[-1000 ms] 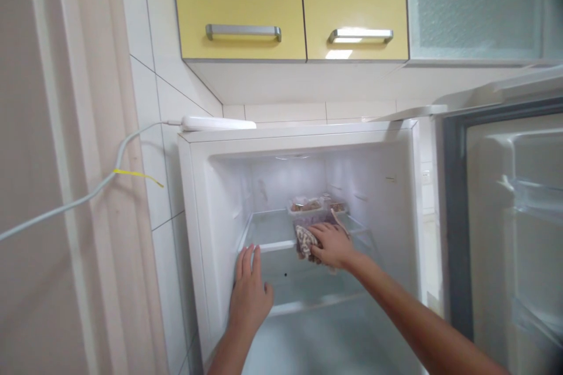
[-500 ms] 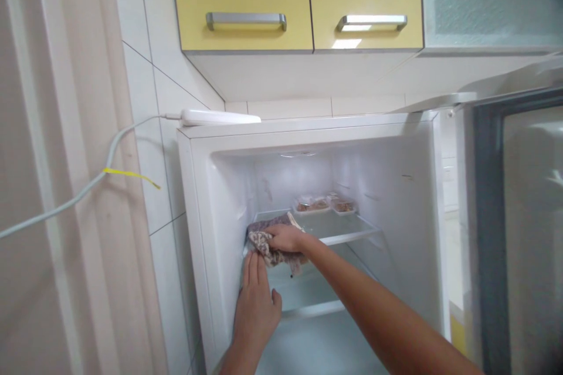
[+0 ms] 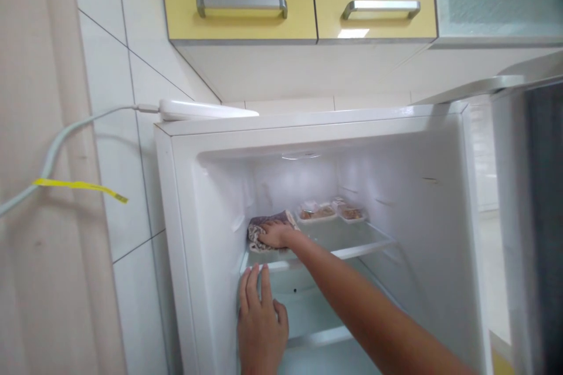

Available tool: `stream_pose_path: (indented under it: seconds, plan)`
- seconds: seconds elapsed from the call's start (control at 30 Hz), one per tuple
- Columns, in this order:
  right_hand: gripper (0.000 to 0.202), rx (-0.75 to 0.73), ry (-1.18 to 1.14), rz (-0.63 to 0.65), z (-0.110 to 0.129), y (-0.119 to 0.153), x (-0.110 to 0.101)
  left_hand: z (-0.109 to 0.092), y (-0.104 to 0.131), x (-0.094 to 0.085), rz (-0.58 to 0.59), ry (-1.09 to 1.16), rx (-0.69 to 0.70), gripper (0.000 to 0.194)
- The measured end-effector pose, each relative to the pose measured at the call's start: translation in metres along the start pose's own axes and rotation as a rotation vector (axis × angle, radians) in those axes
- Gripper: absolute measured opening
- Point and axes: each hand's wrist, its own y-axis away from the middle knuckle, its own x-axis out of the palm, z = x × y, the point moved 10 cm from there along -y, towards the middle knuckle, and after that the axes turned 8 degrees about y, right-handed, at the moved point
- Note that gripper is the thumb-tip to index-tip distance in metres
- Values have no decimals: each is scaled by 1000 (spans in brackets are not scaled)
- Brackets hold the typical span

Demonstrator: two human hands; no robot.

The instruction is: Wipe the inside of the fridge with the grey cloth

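Clutching right hand: holds patterned cloth on the upper shelf, center of the frame.
Left hand: open, fingers slightly apart, at the shelf's front edge, lower center.
Food packs: side by side, right of the cloth.

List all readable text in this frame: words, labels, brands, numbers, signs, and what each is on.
No legible text anywhere.
Yellow tag on the cable: dark marks near one end, too small to read.
Food packs on the upper shelf: any labels too blurred to read.
Thin mark on the fridge's inner right wall: can't tell if it's print.
Cloth under the right hand: pattern, no readable words.
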Motion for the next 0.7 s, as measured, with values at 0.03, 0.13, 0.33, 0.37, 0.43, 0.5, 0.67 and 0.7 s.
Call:
stream_pose_path:
  seconds: [0.03, 0.13, 0.33, 0.37, 0.43, 0.5, 0.67, 0.7]
  plan:
    - [67, 2, 3, 5, -4, -5, 1, 0, 0, 1, -16, -14, 5, 59]
    - [66, 26, 17, 2, -17, -14, 1, 2, 2, 4, -44, -53, 15, 56]
    - [67, 155, 67, -25, -26, -16, -2, 7, 4, 11, -35, -72, -10, 57]
    - [67, 167, 73, -26, -23, -13, -3, 7, 3, 11, -33, -70, -11, 57]
    - [65, 160, 80, -26, -15, -4, -4, 6, 3, 10, -41, -61, -7, 57]
    - [64, 105, 81, -31, -1, 13, -7, 4, 3, 8, -54, -50, 1, 58]
    - [59, -53, 78, -114, 21, 82, -23, 3, 1, 3, -71, -3, -1, 62]
    - [58, -47, 80, -137, 18, 98, -27, 4, 1, 2, -58, 1, -1, 63]
